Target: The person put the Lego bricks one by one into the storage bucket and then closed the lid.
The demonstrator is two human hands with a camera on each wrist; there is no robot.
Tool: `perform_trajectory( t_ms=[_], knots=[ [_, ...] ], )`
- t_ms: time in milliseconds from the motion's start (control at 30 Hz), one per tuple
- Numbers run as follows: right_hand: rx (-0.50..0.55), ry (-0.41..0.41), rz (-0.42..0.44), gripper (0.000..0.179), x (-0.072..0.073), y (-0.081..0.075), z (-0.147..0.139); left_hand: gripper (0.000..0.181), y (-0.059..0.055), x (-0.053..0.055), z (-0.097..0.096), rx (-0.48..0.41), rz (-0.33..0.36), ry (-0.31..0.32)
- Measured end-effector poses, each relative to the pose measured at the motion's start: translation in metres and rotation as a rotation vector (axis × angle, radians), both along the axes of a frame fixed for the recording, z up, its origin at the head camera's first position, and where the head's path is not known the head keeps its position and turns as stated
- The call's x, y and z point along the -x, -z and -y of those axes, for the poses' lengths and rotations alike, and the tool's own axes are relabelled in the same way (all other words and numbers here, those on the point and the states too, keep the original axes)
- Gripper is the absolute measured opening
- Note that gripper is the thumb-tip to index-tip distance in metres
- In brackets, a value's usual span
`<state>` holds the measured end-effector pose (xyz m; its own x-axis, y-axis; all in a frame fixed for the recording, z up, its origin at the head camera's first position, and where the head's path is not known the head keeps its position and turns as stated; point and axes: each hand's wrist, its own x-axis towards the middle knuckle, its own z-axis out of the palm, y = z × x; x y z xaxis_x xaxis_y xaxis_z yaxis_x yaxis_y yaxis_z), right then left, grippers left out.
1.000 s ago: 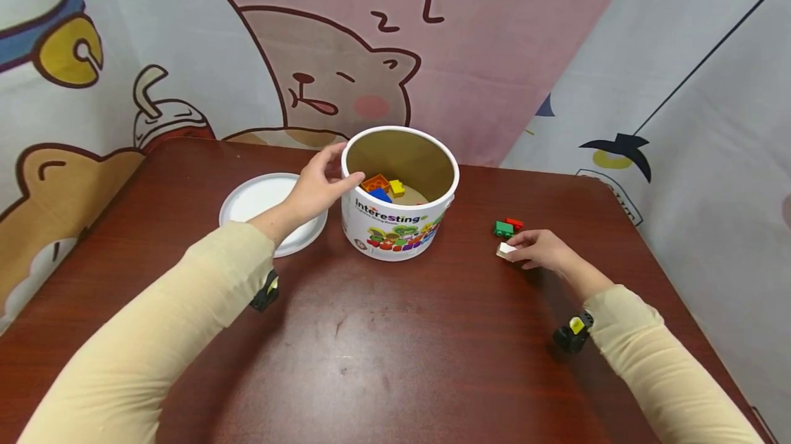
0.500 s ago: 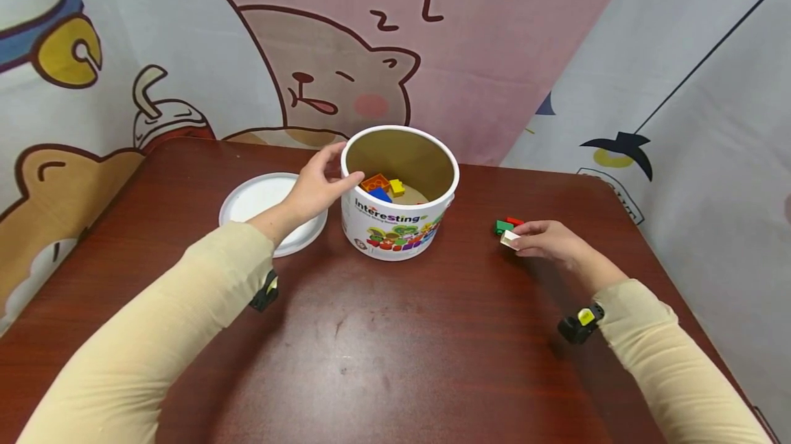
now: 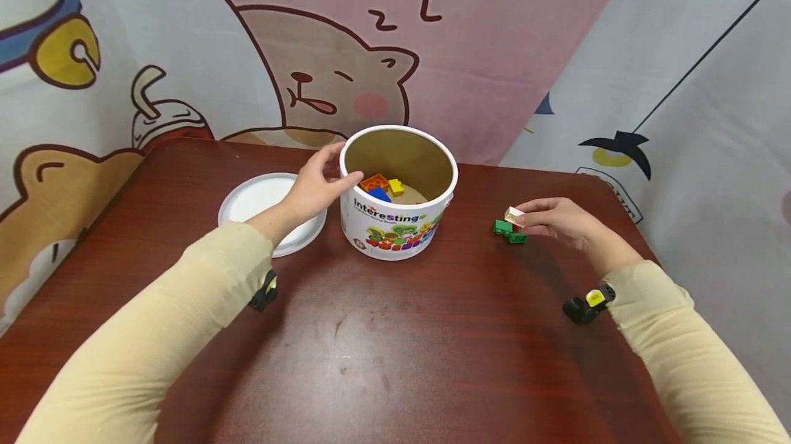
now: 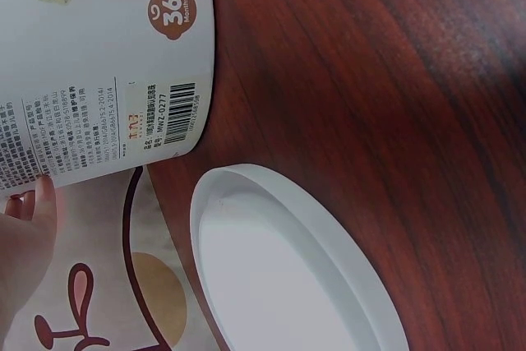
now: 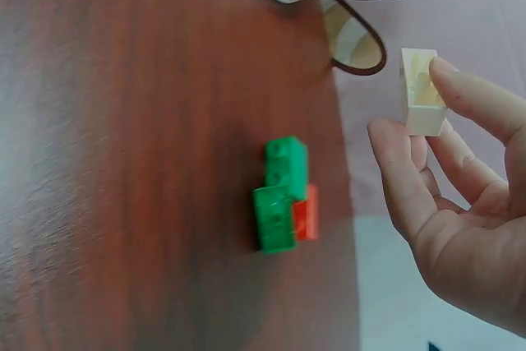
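Right hand (image 3: pixel 561 219) pinches the white block (image 3: pixel 513 216) between thumb and fingers, near two green blocks (image 3: pixel 503 227) and well right of the bucket (image 3: pixel 395 237), whose rim the left hand (image 3: pixel 312 189) grips.

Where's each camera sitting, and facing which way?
Head: on the head, facing forward and down over the bucket; left hand, right hand, sleeves visible.
Left wrist: worn there, facing the bucket's side and lid; left hand partly visible.
Right wrist: worn there, facing the white block pinched in the right hand.
Head and right wrist share the white block.
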<state>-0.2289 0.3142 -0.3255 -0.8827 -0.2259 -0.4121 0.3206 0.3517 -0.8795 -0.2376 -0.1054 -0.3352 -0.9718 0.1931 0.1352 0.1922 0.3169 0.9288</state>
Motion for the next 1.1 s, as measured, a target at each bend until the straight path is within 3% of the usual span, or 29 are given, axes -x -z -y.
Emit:
perform_trajectory(
  t_ms=[300, 700, 933, 1100],
  knots=[
    [0.015, -0.026, -0.035, 0.017, 0.008, -0.03, 0.018, 0.064, 0.001, 0.001, -0.001, -0.015, -0.023, -0.001],
    [0.135, -0.024, -0.08, 0.019, 0.021, -0.072, 0.058, 0.065, 0.002, 0.001, -0.001, -0.034, -0.013, 0.003],
    [0.222, -0.053, -0.098, 0.016, 0.028, -0.083, 0.083, 0.064, 0.001, 0.001, -0.001, -0.026, -0.016, 0.003],
    [0.199, -0.073, -0.11, 0.017, 0.033, -0.085, 0.1, 0.064, 0.001, 0.001, -0.001, -0.016, -0.02, 0.002]
  ],
)
